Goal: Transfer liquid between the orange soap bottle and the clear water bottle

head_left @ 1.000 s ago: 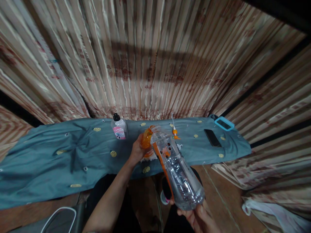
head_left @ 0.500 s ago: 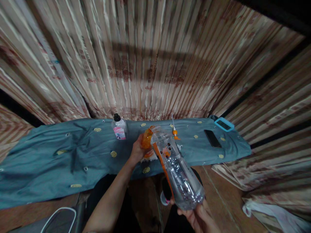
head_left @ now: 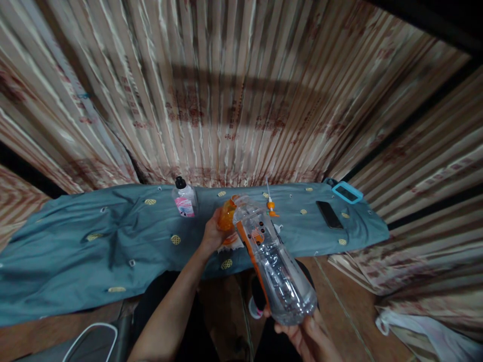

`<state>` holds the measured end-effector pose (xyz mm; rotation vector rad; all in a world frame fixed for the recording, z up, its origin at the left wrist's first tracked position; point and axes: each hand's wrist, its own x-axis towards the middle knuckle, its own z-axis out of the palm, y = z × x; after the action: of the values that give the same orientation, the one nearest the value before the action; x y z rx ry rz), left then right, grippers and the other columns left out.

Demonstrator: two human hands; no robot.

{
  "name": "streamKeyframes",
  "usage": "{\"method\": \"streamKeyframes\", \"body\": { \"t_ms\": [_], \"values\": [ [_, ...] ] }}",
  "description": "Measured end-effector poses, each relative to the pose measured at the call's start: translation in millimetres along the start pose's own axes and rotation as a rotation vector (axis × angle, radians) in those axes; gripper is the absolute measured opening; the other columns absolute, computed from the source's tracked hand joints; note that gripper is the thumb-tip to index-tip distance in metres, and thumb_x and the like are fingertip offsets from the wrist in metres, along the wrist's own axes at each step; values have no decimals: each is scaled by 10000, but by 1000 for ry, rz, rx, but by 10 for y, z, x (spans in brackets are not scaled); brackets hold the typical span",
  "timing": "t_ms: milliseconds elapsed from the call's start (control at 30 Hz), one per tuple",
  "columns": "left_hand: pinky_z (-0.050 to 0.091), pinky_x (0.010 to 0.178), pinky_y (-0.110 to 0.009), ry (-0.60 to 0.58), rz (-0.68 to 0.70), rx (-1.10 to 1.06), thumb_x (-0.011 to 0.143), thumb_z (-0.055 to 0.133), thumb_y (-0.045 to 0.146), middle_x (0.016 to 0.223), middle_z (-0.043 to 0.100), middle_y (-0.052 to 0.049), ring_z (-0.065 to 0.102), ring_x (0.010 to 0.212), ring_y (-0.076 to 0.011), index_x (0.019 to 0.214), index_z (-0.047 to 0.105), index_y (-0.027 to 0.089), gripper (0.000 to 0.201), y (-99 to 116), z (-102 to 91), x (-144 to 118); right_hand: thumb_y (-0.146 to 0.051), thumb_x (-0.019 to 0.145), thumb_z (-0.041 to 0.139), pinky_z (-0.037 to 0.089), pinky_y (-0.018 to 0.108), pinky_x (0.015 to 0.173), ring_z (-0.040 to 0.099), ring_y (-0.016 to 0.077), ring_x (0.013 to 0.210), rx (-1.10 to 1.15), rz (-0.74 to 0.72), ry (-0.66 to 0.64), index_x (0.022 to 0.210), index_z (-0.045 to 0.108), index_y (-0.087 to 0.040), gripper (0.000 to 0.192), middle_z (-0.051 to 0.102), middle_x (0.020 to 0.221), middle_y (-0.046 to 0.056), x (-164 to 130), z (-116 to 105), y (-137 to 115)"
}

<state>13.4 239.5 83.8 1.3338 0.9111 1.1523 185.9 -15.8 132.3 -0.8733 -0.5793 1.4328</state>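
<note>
My right hand point(head_left: 300, 334) grips the base of a large clear plastic bottle point(head_left: 281, 271) with an orange strip along its side. The bottle is tilted, its neck end up and to the left, right by the mouth of a small orange bottle point(head_left: 226, 216). Around that orange bottle the fingers of my left hand point(head_left: 213, 229) are closed. The big bottle's shoulder hides where the two mouths meet. A crumpled white and orange piece point(head_left: 231, 244) lies below the orange bottle. Behind the large bottle, an orange pump top point(head_left: 270, 206) with a pale tube rests on the cloth.
A clear bottle with a black cap and pink label point(head_left: 184, 201) stands to the left on the blue-green cloth point(head_left: 124, 241). To the right lie a black phone point(head_left: 329, 215) and a blue-framed device point(head_left: 347, 192). Striped curtains point(head_left: 241, 100) hang close behind.
Almost nothing differs. Both hands keep hold of their bottles in nearly the same pose, and the whole view has shifted very slightly.
</note>
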Motion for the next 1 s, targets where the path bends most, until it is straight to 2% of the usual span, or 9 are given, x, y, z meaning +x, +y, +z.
{"method": "streamKeyframes", "body": {
  "t_ms": [133, 467, 700, 867, 1000],
  "values": [
    [541, 801, -271, -11, 10, -6, 523, 845, 346, 1037, 697, -56, 668, 904, -192, 1162, 556, 150, 728, -24, -11, 3, -440, 793, 796, 614, 336, 743, 770, 231, 882, 9, -1, -5, 1069, 757, -323, 302, 837, 994, 52, 6, -8, 17],
    [556, 762, -275, -4, 36, 113, 578, 836, 352, 997, 712, -47, 678, 863, -191, 1150, 583, 159, 655, -26, -30, 1, -434, 795, 797, 615, 338, 754, 774, 227, 883, 26, 8, -12, 1034, 768, -329, 263, 840, 991, 45, -2, 14, -3],
    [554, 790, -286, -12, 51, 156, 574, 833, 360, 1037, 714, -53, 678, 909, -206, 1185, 569, 164, 694, -36, -56, 6, -477, 753, 817, 633, 412, 747, 777, 266, 849, 6, -3, 51, 1173, 698, -298, 471, 837, 948, 67, -3, 78, -7],
    [552, 812, -289, -26, 74, 144, 549, 857, 341, 1045, 711, -57, 682, 917, -211, 1190, 563, 161, 727, -45, -61, 13, -433, 785, 804, 629, 402, 756, 778, 257, 846, 19, -15, 25, 1077, 742, -297, 328, 834, 982, 65, -7, 44, -2],
    [557, 806, -296, -34, 79, 106, 541, 860, 340, 1038, 708, -55, 682, 907, -212, 1185, 552, 161, 736, -80, -52, 20, -410, 795, 803, 628, 378, 758, 778, 252, 889, 31, -12, -3, 1064, 745, -309, 293, 837, 989, 56, -3, 26, 8]
  ]
}}
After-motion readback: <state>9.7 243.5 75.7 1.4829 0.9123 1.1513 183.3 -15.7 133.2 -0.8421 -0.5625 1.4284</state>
